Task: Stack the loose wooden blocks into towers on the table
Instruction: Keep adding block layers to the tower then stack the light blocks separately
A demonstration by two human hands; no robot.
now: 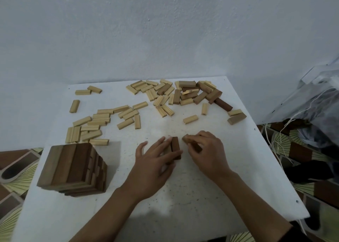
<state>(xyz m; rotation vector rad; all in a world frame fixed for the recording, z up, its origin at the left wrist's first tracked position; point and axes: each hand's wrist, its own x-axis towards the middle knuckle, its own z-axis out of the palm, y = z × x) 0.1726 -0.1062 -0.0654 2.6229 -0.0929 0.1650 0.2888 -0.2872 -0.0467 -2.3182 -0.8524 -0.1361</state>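
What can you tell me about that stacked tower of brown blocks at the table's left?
The squat brown wooden block tower stands upright on the white table, near its front left corner. Its top layer shows long blocks laid side by side, from tan to dark brown; layers below look crosswise and slightly uneven. Nothing but the table seems to touch it.

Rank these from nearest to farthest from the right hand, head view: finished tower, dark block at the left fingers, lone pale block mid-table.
1. dark block, just left of the right hand.
2. lone pale block, beyond it, mid-table.
3. finished tower, at the table's near-left corner.
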